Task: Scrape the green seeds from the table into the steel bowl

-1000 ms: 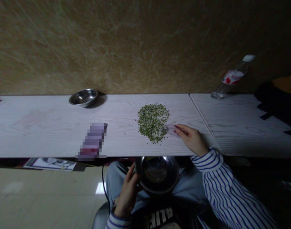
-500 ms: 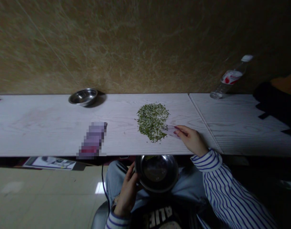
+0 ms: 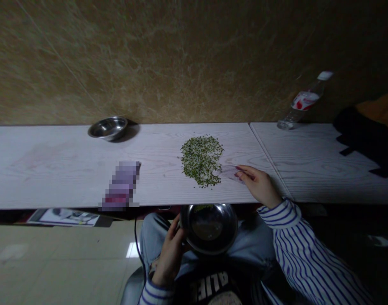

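My left hand [image 3: 173,250] grips the left rim of a steel bowl [image 3: 209,245], held over the lap just below the table edge. Some green bits lie inside at its far side. Between the thumb and fingers of my right hand [image 3: 257,182] is a thin, clear plastic piece [image 3: 231,173]; its exact kind is hard to make out. Its left end meets the right edge of a spread of small green grains [image 3: 202,159], which look like beans or seeds, on the white wood-grain table [image 3: 162,186]. A notch shows in the spread there.
A second steel bowl [image 3: 108,129] stands at the back left by the wall. Left of the grains lies a blurred-out flat object [image 3: 121,186] at the front edge. At the right are a plastic bottle [image 3: 303,101] and a dark bag-like item [image 3: 362,135].
The plastic piece in my right hand has drawn slightly right, away from the middle of the grains. My left hand still holds the bowl, and the view has shifted a little.
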`<state>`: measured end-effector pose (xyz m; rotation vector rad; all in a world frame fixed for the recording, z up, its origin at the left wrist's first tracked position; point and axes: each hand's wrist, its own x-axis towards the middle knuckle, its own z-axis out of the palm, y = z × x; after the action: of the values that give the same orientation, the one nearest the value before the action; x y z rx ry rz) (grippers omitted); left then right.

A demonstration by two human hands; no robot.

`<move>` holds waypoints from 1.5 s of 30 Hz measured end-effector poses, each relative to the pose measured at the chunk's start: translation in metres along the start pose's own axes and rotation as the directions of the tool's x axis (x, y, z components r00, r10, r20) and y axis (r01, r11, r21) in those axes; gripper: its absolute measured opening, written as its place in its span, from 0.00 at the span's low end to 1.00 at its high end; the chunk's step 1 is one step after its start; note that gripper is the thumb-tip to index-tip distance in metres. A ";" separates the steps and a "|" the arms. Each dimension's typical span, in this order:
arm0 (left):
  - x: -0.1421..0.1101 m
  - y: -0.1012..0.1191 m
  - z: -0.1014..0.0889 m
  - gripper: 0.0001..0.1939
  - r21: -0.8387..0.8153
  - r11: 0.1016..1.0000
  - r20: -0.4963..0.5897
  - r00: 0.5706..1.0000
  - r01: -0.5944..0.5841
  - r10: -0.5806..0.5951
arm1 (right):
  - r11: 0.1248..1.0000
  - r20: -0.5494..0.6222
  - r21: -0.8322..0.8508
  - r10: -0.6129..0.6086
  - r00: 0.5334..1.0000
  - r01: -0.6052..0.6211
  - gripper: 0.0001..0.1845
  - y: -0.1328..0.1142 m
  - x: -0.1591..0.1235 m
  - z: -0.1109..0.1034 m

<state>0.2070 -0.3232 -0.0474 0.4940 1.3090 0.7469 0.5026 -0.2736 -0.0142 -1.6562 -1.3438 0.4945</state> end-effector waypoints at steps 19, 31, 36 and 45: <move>0.000 -0.001 0.002 0.38 -0.016 1.000 0.015 1.000 0.010 -0.010 | 0.999 0.065 -0.032 0.002 0.998 0.000 0.16 0.003 -0.023 -0.005; 0.004 -0.004 -0.002 0.38 0.018 1.000 0.025 1.000 0.001 -0.002 | 0.996 0.036 -0.087 0.014 0.999 -0.011 0.16 -0.003 -0.033 -0.005; 0.005 -0.004 -0.004 0.37 0.035 0.999 0.032 0.999 -0.010 0.009 | 0.997 0.086 -0.078 0.010 0.996 -0.003 0.18 -0.008 -0.037 -0.001; 0.005 -0.005 -0.006 0.37 0.037 0.999 0.008 1.000 -0.009 0.009 | 0.994 0.039 -0.107 0.013 0.999 -0.009 0.18 -0.007 -0.032 -0.004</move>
<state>0.2028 -0.3235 -0.0549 0.5323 1.3164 0.7285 0.4918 -0.3044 -0.0137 -1.7499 -1.4121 0.4714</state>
